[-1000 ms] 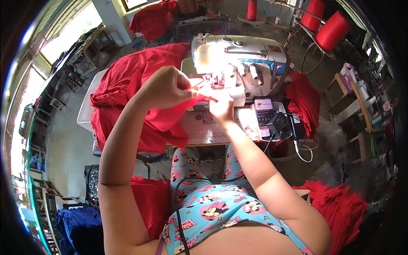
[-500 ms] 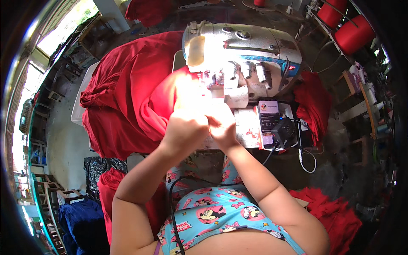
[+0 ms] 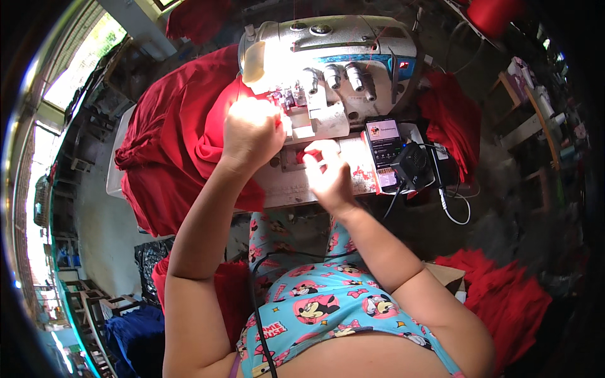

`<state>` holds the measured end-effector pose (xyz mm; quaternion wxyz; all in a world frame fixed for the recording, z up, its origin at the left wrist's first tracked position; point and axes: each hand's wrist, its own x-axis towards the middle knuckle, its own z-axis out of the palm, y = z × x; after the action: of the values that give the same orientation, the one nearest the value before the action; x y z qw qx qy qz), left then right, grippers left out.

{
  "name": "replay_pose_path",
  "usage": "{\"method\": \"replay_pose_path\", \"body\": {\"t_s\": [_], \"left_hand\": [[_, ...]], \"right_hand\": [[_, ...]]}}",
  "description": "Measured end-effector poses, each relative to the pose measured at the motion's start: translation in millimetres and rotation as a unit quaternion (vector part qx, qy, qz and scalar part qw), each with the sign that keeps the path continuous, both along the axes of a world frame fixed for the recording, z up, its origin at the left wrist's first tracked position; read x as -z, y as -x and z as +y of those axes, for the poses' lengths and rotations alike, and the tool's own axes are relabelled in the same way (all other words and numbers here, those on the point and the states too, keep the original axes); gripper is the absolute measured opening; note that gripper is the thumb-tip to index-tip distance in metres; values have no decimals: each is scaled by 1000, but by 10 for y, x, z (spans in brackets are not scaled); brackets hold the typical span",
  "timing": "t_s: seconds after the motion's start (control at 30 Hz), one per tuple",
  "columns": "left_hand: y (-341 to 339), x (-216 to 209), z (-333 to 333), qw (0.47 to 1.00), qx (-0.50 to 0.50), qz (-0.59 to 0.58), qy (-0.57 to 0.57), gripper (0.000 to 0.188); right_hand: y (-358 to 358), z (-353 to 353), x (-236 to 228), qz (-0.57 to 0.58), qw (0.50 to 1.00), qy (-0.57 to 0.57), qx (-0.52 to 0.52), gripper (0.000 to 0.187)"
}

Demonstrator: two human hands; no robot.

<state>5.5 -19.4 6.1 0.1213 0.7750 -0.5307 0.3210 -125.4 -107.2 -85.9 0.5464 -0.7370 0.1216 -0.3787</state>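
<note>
Beside the needle area of a pale overlock-type sewing machine (image 3: 378, 50), my left hand (image 3: 252, 135) is closed on red fabric (image 3: 183, 120). The fabric spreads out in folds to the left, and the hand hides the gripped edge. Strong lamp light washes out the fingertips. My right hand (image 3: 333, 179) is apart from it, just above the worktable (image 3: 290, 192) in front of the machine. Its fingers are loosely curled, with a gap between thumb and fingers. A small red patch shows by the index fingertip; whether it is touched I cannot tell.
A phone (image 3: 383, 138) and a black charger-like block (image 3: 411, 165) with cables lie at the table's right. More red cloth hangs behind them (image 3: 452, 120). Red cloth (image 3: 498, 309) is heaped at lower right; dark blue cloth (image 3: 135, 337) sits at lower left.
My hands were together in front of the needle area. Now the left has moved up and left to the fabric, and the right has separated, its fingers loosened. The view has shifted slightly.
</note>
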Motion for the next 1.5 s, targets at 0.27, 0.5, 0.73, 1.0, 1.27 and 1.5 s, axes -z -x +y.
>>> {"method": "replay_pose_path", "body": {"t_s": [0.27,0.5,0.73,1.0,1.27,1.5], "left_hand": [[-135,-258,233,996,25,79,-32,32],[126,-98,279,998,-56,40,2,59],[59,544,580,998,15,-62,12,16],[-224,434,647,987,126,-102,-18,34],[103,361,533,999,5,5,-53,37],[26,406,456,999,-12,-27,-35,38]], "right_hand": [[-492,-318,-688,-35,978,186,-91,23],[-724,-384,-675,-56,972,137,-180,22],[-703,-342,-657,-76,974,155,-146,16],[-342,126,201,-81,994,-15,-69,32],[-293,194,256,-90,994,-2,-64,34],[-487,97,229,-108,992,33,-47,37]]}}
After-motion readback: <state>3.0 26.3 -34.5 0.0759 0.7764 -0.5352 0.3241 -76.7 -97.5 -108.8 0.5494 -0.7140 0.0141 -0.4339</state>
